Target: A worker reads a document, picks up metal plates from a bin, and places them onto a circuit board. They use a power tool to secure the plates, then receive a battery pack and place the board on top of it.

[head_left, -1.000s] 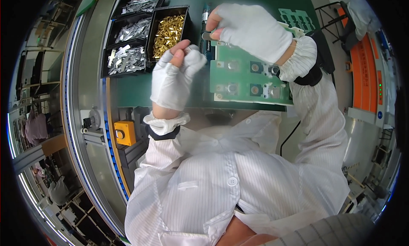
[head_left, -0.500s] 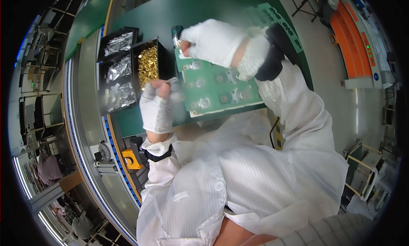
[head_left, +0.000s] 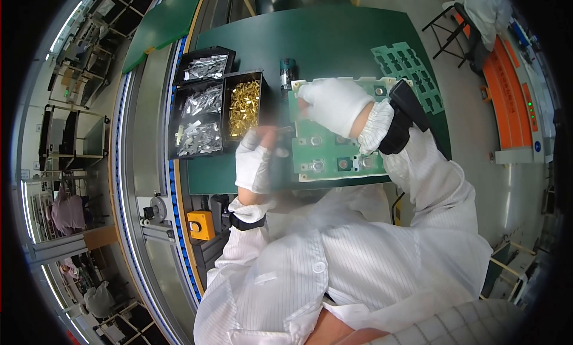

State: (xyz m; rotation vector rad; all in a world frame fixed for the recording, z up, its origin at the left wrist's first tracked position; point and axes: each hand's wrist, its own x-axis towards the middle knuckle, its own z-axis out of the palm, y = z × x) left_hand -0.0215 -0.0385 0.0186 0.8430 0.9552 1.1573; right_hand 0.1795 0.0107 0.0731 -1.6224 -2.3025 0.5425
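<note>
My left hand, in a white fingerless-style glove, hovers just right of the black bin of small brass-coloured parts. Its thumb and fingers are drawn together but smeared by motion; anything between them is too blurred to name. Over the upper left part of a flat green fixture board is my right hand, gloved alike, with its fingers curled down. A bare fingertip shows at its left side; what it grips, if anything, is hidden. Round clear and dark pieces sit in rows on the board.
Left of the brass parts, black bins hold silvery metal pieces. A small dark cylinder stands beyond the board. A green cut-out panel lies at the table's far right. A yellow switch box sits beside the conveyor rail.
The whole view has shifted, so table and bins appear farther right and lower. My right hand has come off the dark cylinder's side onto the board; my left remains near the brass bin.
</note>
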